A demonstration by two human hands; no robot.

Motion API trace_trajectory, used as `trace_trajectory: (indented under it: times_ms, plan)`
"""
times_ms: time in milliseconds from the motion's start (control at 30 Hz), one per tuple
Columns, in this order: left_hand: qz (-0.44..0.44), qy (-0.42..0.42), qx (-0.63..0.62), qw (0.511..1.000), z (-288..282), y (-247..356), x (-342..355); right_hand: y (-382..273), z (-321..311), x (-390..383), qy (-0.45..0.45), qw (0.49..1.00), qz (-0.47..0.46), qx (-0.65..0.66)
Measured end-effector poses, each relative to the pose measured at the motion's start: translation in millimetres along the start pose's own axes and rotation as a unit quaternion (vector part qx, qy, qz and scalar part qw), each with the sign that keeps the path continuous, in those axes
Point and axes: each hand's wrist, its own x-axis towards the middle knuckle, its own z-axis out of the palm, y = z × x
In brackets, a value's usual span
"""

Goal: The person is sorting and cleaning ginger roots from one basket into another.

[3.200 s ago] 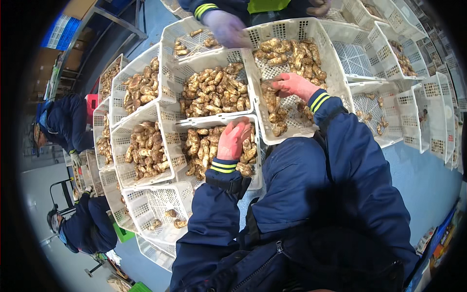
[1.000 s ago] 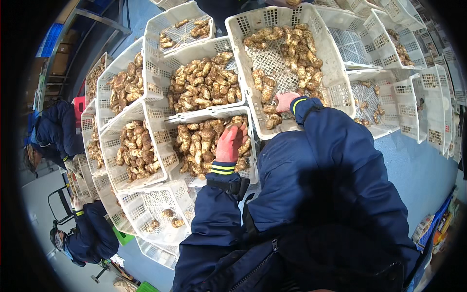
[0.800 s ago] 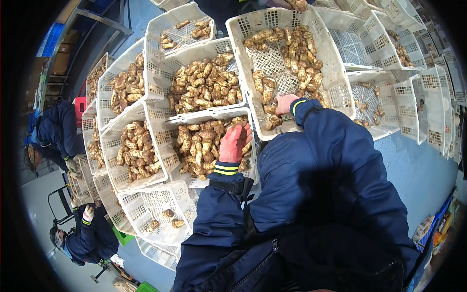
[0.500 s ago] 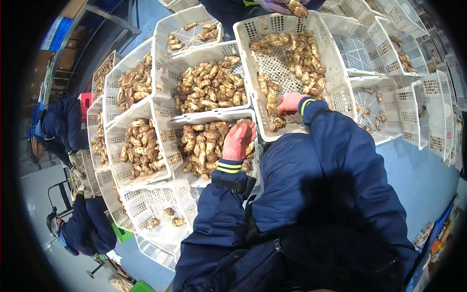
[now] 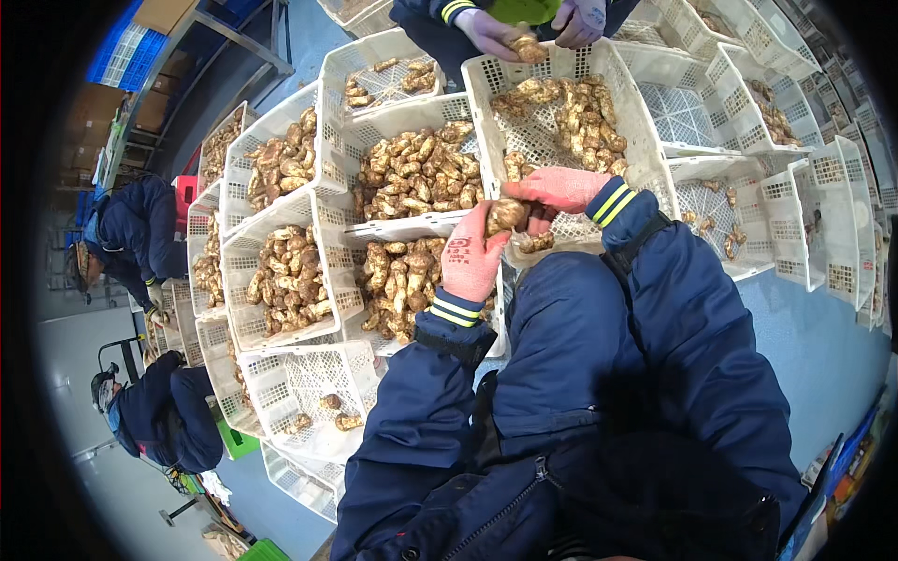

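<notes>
My left hand (image 5: 471,254), in a pink glove, is closed round a brown-capped mushroom (image 5: 506,216). The fingers of my right hand (image 5: 564,190), gloved alike, are closed on the same mushroom from the other side. Both hands meet over the near left corner of a white perforated crate (image 5: 660,189), which holds a cluster of thick brown-and-cream mushrooms (image 5: 589,122). Below my left wrist stands another crate of piled mushrooms (image 5: 400,280).
Across the crate, another person's purple-gloved hand (image 5: 488,35) holds a mushroom (image 5: 529,49). Other filled crates stand left, with a nearly bare crate (image 5: 309,379) at lower left. Two people (image 5: 140,224) crouch at far left. Stacked crates (image 5: 828,224) line the right.
My right hand has come up out of the crate with a mushroom, and my left hand has moved right to meet it. The other person's hands have come further into view.
</notes>
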Motion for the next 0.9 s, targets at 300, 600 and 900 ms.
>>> trace_trajectory:
  times_ms: [300, 600, 900]
  plan:
    - [-0.245, -0.049, -0.589, 0.769, 1, -36, -17, 87, -33, 40, 0.208, 0.862, 0.133, -0.442]
    - [-0.270, -0.105, -0.829, 0.479, -3, -60, -22, 99, -1, 70, -0.044, 0.883, 0.119, -0.452]
    - [-0.342, -0.074, -0.783, 0.514, 9, -90, -37, 100, 2, 74, -0.056, 0.865, 0.064, -0.495]
